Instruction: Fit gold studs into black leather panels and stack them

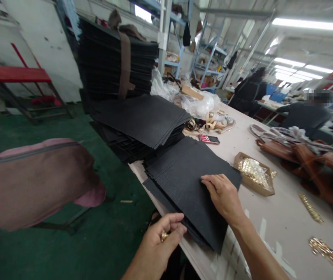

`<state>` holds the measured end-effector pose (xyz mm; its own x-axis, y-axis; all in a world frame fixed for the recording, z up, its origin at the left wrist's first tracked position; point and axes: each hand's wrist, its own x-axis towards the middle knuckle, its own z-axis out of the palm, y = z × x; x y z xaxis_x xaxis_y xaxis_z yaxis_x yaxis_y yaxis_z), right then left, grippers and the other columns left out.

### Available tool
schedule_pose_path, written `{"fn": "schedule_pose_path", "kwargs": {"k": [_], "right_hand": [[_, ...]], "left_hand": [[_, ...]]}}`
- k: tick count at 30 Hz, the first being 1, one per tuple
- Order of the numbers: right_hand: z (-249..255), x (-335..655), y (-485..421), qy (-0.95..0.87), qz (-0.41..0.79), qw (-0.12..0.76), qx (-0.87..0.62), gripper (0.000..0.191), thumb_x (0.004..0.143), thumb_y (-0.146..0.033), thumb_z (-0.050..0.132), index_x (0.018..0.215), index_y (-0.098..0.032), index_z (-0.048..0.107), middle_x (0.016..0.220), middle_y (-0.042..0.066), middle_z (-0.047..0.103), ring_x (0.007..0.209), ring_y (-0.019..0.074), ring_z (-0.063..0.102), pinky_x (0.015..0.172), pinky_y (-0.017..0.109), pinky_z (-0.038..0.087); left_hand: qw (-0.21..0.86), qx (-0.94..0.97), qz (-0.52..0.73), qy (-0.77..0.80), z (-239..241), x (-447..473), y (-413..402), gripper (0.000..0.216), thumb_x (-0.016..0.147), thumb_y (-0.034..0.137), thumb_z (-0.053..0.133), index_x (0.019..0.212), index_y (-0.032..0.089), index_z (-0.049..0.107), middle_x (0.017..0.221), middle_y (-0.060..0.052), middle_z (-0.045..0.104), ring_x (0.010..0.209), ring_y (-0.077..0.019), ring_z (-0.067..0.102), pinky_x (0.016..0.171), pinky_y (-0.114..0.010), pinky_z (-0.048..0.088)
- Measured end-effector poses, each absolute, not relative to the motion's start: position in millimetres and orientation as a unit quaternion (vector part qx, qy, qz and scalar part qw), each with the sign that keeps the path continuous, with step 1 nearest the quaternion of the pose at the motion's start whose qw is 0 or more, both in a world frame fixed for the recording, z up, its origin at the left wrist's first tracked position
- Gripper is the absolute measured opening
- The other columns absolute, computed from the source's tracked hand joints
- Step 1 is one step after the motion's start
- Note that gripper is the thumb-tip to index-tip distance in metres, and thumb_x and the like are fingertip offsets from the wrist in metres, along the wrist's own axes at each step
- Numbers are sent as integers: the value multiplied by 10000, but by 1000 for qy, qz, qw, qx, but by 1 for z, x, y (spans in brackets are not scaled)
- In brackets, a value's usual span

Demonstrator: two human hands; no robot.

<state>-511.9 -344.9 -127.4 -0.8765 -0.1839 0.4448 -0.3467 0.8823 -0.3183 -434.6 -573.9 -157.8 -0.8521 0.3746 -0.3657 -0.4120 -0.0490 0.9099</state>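
A stack of black textured sheets (184, 175) lies at the near edge of a pale worktable (283, 221). My right hand (223, 196) rests flat on top of this stack, fingers stretched out. My left hand (160, 237) is curled at the stack's near corner, pinching a small gold metal piece (164, 235) between thumb and fingers. A small cardboard box of gold fittings (254, 173) sits just right of the stack.
A second pile of black sheets (140, 120) and a tall stack (114, 58) lie further back. A red phone (209, 139), straps, plastic bags, brown leather bags (306, 155) and gold chains (330, 254) are on the table. A padded stool (35, 179) stands left. Two people work at the back right.
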Motion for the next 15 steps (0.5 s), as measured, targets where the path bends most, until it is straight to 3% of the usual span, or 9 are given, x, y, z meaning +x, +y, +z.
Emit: {"fn": "schedule_pose_path", "kwargs": {"k": [3, 5, 8, 12, 15], "right_hand": [[-130, -484, -347, -942, 236, 187, 147, 190, 977, -275, 519, 992, -224, 701, 950, 49, 736, 863, 207, 636, 808, 349, 490], [-132, -458, -349, -937, 276, 160, 142, 177, 975, -262, 528, 1005, -230, 700, 938, 46, 730, 857, 197, 637, 776, 329, 496], [-138, -419, -351, -924, 346, 101, 128, 163, 965, -262, 556, 1018, -243, 710, 893, 26, 727, 827, 176, 646, 736, 297, 503], [-146, -388, -340, -895, 445, 35, 18, 203, 962, -319, 554, 1062, -259, 720, 938, 27, 729, 849, 172, 671, 756, 297, 522], [-148, -383, -325, -823, 553, 20, -123, 329, 895, -415, 635, 1154, -216, 670, 930, 49, 735, 793, 179, 691, 725, 310, 557]], "left_hand": [[279, -19, 735, 618, -162, -428, -574, 433, 829, 587, 595, 1018, 198, 609, 780, -5, 646, 388, -40, 286, 379, -222, 182], [273, -58, 725, 630, -165, -423, -575, 436, 806, 617, 609, 861, 184, 599, 535, 67, 463, 409, -59, 265, 415, -217, 212], [252, -115, 701, 657, -168, -417, -578, 492, 745, 670, 634, 696, 188, 550, 487, 94, 292, 454, -77, 259, 448, -221, 222], [280, -71, 674, 679, -168, -414, -593, 594, 711, 629, 680, 437, 201, 372, 409, 77, 243, 428, -66, 195, 449, -244, 174], [339, -28, 706, 621, -164, -415, -609, 446, 620, 604, 767, 545, 203, 589, 400, 59, 371, 399, -84, 298, 444, -243, 261]]}}
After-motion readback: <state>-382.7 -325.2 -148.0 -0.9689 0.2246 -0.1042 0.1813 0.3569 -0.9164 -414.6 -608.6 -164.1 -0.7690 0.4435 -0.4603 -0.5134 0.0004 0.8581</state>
